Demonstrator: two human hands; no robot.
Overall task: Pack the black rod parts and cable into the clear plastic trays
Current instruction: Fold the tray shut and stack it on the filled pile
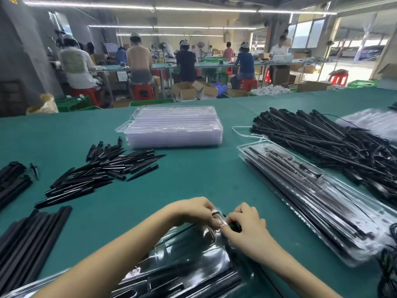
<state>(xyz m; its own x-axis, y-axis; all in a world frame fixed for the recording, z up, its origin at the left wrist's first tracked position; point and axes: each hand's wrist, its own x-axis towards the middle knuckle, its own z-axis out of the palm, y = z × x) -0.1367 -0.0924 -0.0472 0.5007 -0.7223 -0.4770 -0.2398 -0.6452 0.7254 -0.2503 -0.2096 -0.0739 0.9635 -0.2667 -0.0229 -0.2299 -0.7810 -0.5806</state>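
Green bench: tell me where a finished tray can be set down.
Free: the bare green mat between the spike pile, the empty tray stack and the filled trays. Also the far left strip. Crowded: the right side under the rod heap, and the near edge around both hands.

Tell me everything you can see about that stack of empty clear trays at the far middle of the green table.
The stack of clear trays sits flat on the green table, alone, with neither hand touching it. It looks like thin, glossy, see-through plastic, many trays nested into a neat rectangular block. Long moulded channels run across the top tray, which looks empty. A thin flange sticks out at its left end. Loose black pointed parts lie nearby to its left, not touching.
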